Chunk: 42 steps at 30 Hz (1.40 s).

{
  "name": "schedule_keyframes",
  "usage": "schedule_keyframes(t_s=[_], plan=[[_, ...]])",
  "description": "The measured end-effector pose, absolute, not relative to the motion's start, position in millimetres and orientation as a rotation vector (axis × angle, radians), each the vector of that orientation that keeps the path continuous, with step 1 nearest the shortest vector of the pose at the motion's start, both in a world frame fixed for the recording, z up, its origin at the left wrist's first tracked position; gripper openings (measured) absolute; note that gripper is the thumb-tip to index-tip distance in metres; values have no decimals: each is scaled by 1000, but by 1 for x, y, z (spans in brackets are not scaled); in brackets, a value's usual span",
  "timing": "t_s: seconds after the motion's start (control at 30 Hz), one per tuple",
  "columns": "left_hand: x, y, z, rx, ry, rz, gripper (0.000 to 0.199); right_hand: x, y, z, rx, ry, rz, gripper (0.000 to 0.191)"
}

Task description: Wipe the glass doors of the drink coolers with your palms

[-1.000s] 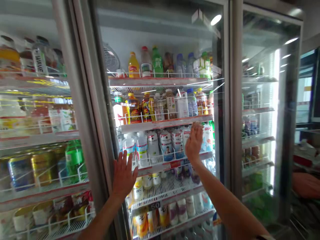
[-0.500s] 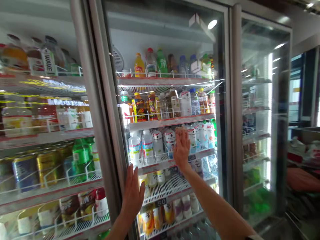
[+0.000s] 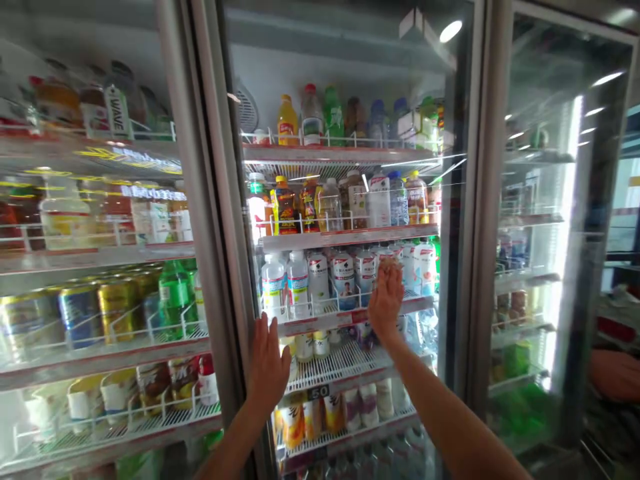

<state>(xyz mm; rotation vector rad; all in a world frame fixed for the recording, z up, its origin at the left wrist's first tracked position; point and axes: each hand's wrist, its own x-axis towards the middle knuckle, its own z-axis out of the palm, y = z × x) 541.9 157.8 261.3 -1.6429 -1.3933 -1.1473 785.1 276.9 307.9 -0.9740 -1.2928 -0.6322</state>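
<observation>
My left hand (image 3: pixel 270 363) lies flat with its fingers apart against the left edge of the middle glass door (image 3: pixel 340 60), holding nothing. My right hand (image 3: pixel 386 300) is raised to the same glass, fingers close together and pointing up. A small crumpled, pale-brown patch shows at its fingertips, too blurred to name. Behind the glass near this hand stand white-labelled bottles (image 3: pixel 344 277) on a wire shelf. Clear bottles with white caps (image 3: pixel 274 283) stand on that shelf above my left hand.
A metal door frame (image 3: pixel 213 200) divides this cooler from the left one, which holds cans (image 3: pixel 80 313) and bottles. Another glass door (image 3: pixel 540 200) stands at the right. Orange-patterned cans (image 3: pixel 291 423) line a lower shelf. Ceiling lights reflect in the glass.
My right hand has shifted a little to the right across the glass. My left hand stays near the door edge. The whole view has turned slightly left.
</observation>
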Motion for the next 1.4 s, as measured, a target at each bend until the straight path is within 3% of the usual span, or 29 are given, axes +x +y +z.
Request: schedule_keyframes(t_s=[0.2,0.43,0.67,0.87,1.1,1.27,1.4], plan=[[557,165,262,-1493,-1500,-1084,74,781,262,274,-688,-1839,-842,58],[557,163,261,-1444,-1563,-997,74,880,310,304,-996,-1117,-650,57],[558,164,259,-1428,-1592,-1018,71,830,282,280,-707,-1766,-810,55],[554,164,259,-1422,-1622,-924,67,907,323,309,-936,-1169,-698,56],[559,166,259,-1406,-1601,-952,69,842,292,284,-718,-1700,-787,63],[559,164,259,-1439,-1566,-963,69,903,318,311,-939,-1245,-659,61],[566,167,259,-1420,-1560,-997,76,856,305,303,-899,-1304,-615,61]])
